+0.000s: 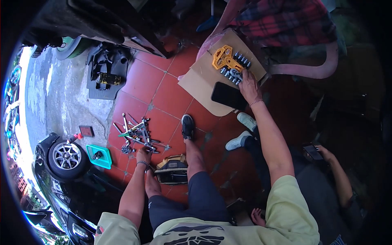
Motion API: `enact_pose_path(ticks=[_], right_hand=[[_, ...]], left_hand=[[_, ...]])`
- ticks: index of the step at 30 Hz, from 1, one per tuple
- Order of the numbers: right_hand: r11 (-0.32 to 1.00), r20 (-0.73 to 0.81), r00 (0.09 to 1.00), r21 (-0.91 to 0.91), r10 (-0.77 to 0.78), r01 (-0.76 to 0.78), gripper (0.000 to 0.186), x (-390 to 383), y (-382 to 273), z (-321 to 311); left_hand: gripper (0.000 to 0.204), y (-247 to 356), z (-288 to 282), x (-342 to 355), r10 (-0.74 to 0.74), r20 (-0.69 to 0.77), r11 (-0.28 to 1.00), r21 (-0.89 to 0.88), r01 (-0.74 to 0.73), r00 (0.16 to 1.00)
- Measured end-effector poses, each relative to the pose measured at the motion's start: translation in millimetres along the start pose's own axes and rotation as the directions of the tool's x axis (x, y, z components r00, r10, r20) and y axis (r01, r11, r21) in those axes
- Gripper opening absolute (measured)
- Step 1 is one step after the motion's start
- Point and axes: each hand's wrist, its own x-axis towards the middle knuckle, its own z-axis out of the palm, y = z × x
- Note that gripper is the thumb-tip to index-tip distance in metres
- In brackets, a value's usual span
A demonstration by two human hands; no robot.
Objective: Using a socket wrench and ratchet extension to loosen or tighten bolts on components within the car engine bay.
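My right hand [249,88] reaches to a yellow socket holder [227,59] on a cardboard sheet [198,83]. Its fingers are closed at the holder's near end, beside a round silver part [236,74] like a ratchet head; what they pinch is hidden. Silver sockets [242,60] line the holder's sides. A black phone [228,96] lies just below that hand. Low on the left, my left hand [143,158] is at the near edge of a loose pile of wrenches and other metal tools [139,132] on the red tiles. Its fingertips are too small and dark to make out.
A tan and black tool bag [172,171] stands between my legs. Leftward are a teal tray [99,157] holding a small dark part, a wheel [66,156] and a black plastic part [107,73]. A pink chair [316,70] is behind the cardboard. A person holding a phone [313,152] sits at right.
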Motion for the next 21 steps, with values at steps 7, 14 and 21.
enact_pose_path(ticks=[7, 14, 21], right_hand=[[1.0, 0.046, 0.999, 0.007, -0.006, 0.006, 0.025, 6, 33, -8], [0.975, 0.075, 0.978, 0.125, -0.195, 0.185, 0.075, 29, -22, -43], [0.993, 0.26, 0.964, -0.088, -0.053, 0.079, 0.111, 60, -23, -59]], left_hand=[[0.023, 16, 40, 57, -0.074, -0.008, 0.987, 0.143, 0.074, 0.997], [0.019, -29, 43, 65, -0.178, -0.133, 0.91, 0.355, 0.214, 0.975], [0.031, -74, -30, -20, -0.322, -0.257, 0.946, -0.049, 0.321, 0.911]])
